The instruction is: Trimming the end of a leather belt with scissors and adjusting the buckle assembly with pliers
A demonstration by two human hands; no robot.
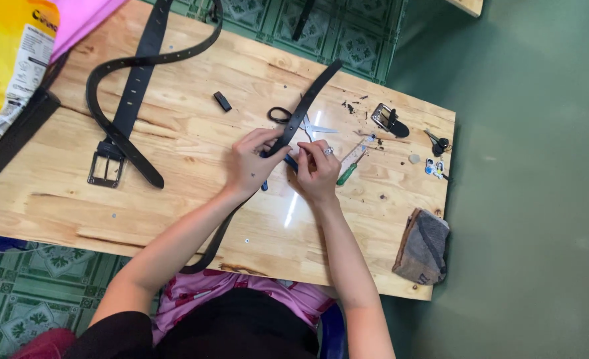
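Note:
A long black belt strap (314, 93) runs diagonally across the wooden table (175, 199) and down past its near edge to my lap. My left hand (249, 165) pinches the strap near the table's middle. My right hand (316, 170), with a ring on one finger, touches the same spot from the other side, and a blue tool (290, 161) shows between my hands. Black-handled scissors (288, 118) lie just beyond my hands, partly under the strap. A green-handled screwdriver (349, 169) rests to the right of my right hand.
A second black belt with a metal buckle (106, 169) loops at the left. A small black belt loop (222, 101), a loose buckle piece (389, 120), keys (437, 143) and a folded grey cloth (422, 246) lie on the right side. A yellow bag (8, 60) sits far left.

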